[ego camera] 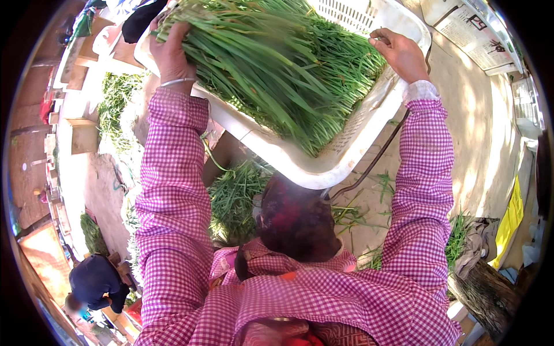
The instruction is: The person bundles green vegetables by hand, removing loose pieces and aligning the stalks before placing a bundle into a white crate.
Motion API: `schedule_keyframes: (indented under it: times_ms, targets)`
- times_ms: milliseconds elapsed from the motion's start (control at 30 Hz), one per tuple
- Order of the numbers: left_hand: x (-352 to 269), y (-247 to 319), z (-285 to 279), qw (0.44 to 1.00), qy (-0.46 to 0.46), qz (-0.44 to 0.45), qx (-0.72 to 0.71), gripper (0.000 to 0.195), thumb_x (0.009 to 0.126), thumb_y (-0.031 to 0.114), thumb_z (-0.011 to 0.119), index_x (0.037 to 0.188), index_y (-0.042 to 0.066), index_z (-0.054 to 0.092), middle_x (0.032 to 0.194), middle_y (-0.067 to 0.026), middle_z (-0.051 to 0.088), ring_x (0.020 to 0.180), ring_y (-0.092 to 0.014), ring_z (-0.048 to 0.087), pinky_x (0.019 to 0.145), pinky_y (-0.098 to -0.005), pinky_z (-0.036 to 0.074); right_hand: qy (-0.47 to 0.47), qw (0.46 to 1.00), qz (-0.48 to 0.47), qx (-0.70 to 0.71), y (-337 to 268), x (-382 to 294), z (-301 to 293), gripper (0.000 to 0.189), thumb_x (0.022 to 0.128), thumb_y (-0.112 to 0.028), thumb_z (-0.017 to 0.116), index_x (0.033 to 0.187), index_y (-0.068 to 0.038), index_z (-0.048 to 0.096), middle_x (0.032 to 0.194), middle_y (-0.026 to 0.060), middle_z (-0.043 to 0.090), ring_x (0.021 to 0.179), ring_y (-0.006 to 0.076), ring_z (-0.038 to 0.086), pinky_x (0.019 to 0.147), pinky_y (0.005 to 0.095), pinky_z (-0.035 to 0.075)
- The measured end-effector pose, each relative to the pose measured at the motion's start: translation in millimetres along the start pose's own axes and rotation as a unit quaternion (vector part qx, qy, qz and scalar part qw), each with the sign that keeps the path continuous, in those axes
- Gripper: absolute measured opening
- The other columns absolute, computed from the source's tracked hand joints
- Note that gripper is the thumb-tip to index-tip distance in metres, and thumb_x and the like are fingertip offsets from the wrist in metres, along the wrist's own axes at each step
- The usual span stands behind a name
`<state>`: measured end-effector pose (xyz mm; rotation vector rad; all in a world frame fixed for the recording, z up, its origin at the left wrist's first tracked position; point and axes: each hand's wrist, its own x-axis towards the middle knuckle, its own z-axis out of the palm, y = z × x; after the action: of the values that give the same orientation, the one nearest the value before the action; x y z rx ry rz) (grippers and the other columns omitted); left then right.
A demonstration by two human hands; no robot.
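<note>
A white slotted plastic crate [318, 173] lies before me, loaded with green leafy stalks that look like garlic chives [346, 56]. My left hand [173, 52], with a metal bangle at its wrist, grips a loose bunch of long green leaves [259, 73] by its stem end at the crate's left side. The leaves of that bunch fan out over the stalks in the crate and are partly blurred. My right hand [400, 52] hovers at the crate's right rim, its fingers curled beside the stem ends. Whether anything is pinched in those fingertips cannot be told.
A dark cord [372, 168] runs along the crate. Cut greens [238, 199] heap on the ground below. At lower left a person [97, 281] bends over. More white crates [471, 39] bearing writing, a yellow sack [508, 220] and a log [484, 294] lie to the right.
</note>
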<state>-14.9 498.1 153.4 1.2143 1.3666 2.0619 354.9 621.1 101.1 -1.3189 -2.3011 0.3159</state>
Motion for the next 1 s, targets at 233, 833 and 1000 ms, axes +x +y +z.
schedule_keyframes:
  times_ms: [233,833,1000]
  targets:
    - [-0.2,44.6,-84.5,0.964,0.120,-0.061,-0.230,0.034,0.082,0.025,0.056,0.107,0.002,0.059,0.104,-0.0134,0.063,0.095,-0.028,0.061,0.090,-0.0429,0.048,-0.032,0.999,0.015,-0.030,0.1,1.3,-3.2,0.029,0.086,-0.039,0.055,0.100,-0.017,0.067,0.082,0.0067,0.068,0.078,0.0251,0.064,0.071,0.0370,0.047]
    - [-205.7,202.9,-397.6,0.972,0.128,-0.006,-0.196,0.047,0.089,0.036,0.048,0.118,0.000,0.054,0.113,-0.0191,0.061,0.100,-0.030,0.062,0.090,-0.0450,0.049,-0.087,0.990,0.060,-0.091,-3.8,3.1,-4.0,0.038,0.087,-0.044,0.054,0.107,-0.013,0.066,0.094,0.0099,0.068,0.087,0.0227,0.064,0.080,0.0353,0.047]
    - [-266.5,206.0,-452.7,0.966,0.125,-0.033,-0.223,0.049,0.088,0.038,0.048,0.119,0.000,0.053,0.113,-0.0194,0.060,0.098,-0.031,0.062,0.088,-0.0467,0.050,-0.027,0.981,0.094,0.168,-34.7,-15.0,32.6,0.062,0.085,-0.059,0.049,0.117,-0.008,0.061,0.113,0.0137,0.063,0.109,0.0272,0.057,0.094,0.0355,0.041]
